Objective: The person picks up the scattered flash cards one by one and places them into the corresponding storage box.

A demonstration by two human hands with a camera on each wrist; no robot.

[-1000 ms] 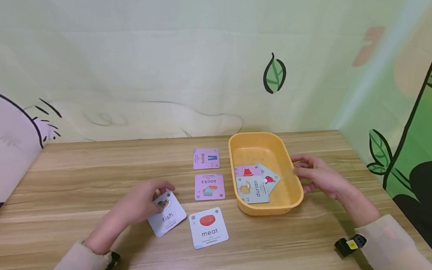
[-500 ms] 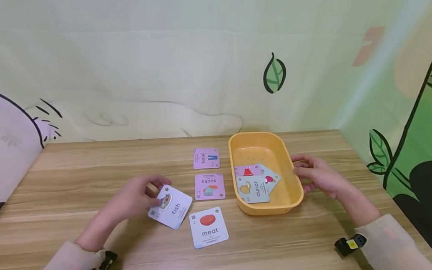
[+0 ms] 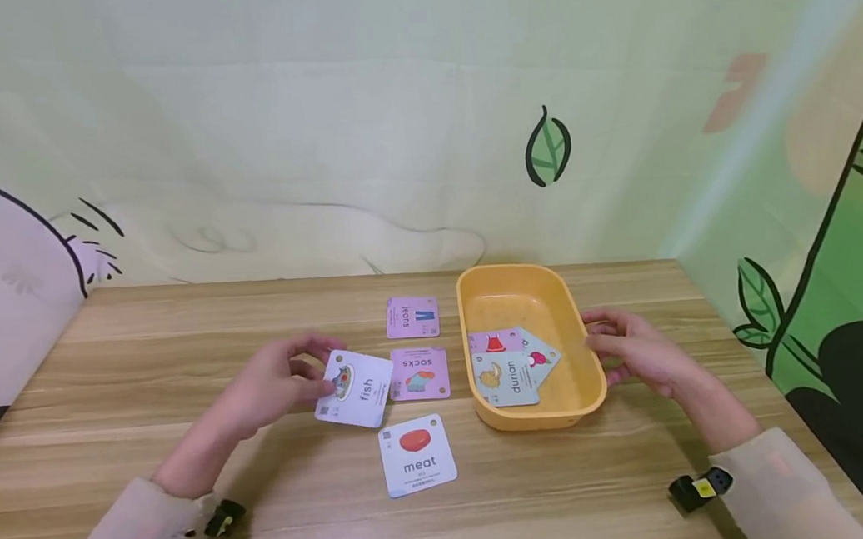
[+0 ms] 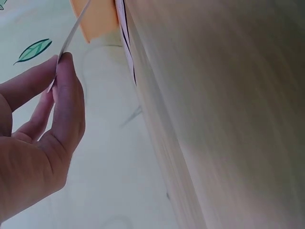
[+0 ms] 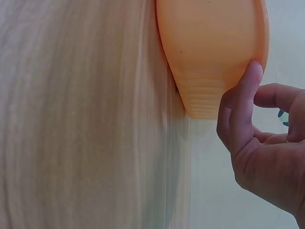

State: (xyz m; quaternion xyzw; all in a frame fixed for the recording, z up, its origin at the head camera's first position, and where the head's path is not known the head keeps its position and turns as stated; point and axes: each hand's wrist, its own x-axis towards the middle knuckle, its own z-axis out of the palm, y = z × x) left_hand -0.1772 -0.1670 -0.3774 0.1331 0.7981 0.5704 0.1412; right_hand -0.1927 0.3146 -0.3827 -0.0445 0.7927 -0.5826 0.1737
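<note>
My left hand (image 3: 277,385) pinches the fish card (image 3: 355,389) between thumb and fingers, left of the other cards. In the left wrist view the card (image 4: 71,36) shows nearly edge-on, raised above the tabletop. Its corner overlaps the purple socks card (image 3: 419,374) in the head view. The white meat card (image 3: 418,456) lies nearest the front, and the jeans card (image 3: 411,317) farthest back. My right hand (image 3: 640,351) touches the outer right wall of the yellow basket (image 3: 581,388) with its fingertips near the rim, fingers loosely bent.
Inside the basket lie the durian card (image 3: 505,379), a pink card with a red dress (image 3: 495,342) and a partly covered pale card (image 3: 542,356). A printed cloth backdrop (image 3: 280,146) rises behind the wooden table (image 3: 329,519).
My left hand has moved slightly right and away from me, turning the fish card and carrying it up to the socks card. The right hand and basket have stayed put.
</note>
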